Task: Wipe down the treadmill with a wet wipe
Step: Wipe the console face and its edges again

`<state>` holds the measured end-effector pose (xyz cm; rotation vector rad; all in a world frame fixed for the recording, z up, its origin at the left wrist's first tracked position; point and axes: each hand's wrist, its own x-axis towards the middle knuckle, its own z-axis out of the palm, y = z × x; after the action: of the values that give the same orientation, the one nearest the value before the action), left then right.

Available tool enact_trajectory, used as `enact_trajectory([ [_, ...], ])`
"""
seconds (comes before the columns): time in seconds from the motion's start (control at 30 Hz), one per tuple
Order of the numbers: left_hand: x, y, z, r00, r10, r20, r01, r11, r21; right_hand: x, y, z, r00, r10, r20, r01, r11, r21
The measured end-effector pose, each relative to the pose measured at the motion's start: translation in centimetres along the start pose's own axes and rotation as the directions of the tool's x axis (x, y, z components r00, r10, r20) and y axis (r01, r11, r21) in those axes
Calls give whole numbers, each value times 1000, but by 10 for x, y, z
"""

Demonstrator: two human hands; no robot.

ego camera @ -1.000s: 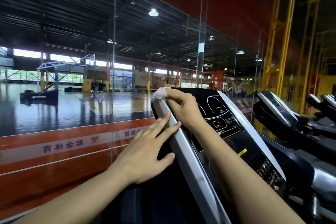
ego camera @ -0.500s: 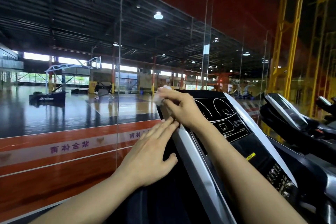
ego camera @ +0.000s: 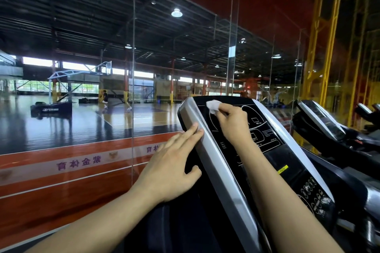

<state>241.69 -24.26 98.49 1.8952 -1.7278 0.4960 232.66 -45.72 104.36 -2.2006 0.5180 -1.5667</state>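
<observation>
**White wipe on the black treadmill console**

White and crumpled, the wet wipe [ego camera: 213,105] sits up near the top left corner of the treadmill console [ego camera: 265,139], pressed against the black glossy panel with the printed track outlines. The right hand [ego camera: 234,122] has it pinched in curled fingers, the wad sticking out past the fingertips toward the top edge.

The left hand [ego camera: 171,168] isn't holding anything. Fingers are straight and close together, laid flat on the silver side trim [ego camera: 218,162] of the console, with the thumb tucked round onto the dark left side. Looks like plain contact, no curl in the fingers at all.

Lower right on the console there's a cluster of buttons [ego camera: 314,195] and a small yellow sticker [ego camera: 282,169]. More treadmills [ego camera: 324,125] line up off to the right, just beside this one.

Straight ahead is a glass wall [ego camera: 82,109], and through it a shiny basketball court with a hoop stand [ego camera: 61,96] and a person [ego camera: 105,98] far off on the floor, too small to make out much. Yellow steel posts [ego camera: 324,47] stand on the right.
</observation>
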Motion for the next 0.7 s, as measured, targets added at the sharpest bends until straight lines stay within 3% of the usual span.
enact_trajectory([
  [0.07,1,-1,0,1000,0,1,0,1000,-8,2,15,-14,976,204,-73,-210,973,-96],
  [0.13,1,-1,0,1000,3,0,-3,1000,-17,-1,21,-20,956,287,-67,-290,956,-50],
  [0.27,2,-3,1,1000,1,-28,-2,999,-45,-27,-15,-3,994,-78,71,66,986,155],
  [0.37,2,-3,1,1000,-4,-28,2,999,-44,-30,-23,1,968,-209,140,169,952,257],
  [0.5,2,-3,0,1000,-5,-24,4,999,-35,-15,-2,-3,975,-184,124,171,979,112],
  [0.6,3,-2,-1,1000,-2,-23,1,1000,-24,-1,9,-4,993,115,-12,-114,991,76],
  [0.63,3,-2,-1,1000,-1,-25,0,1000,-24,0,7,-2,991,133,-13,-131,988,86],
  [0.7,3,-1,-1,999,2,-33,-3,1000,-29,-8,-7,5,999,-19,51,11,989,150],
])
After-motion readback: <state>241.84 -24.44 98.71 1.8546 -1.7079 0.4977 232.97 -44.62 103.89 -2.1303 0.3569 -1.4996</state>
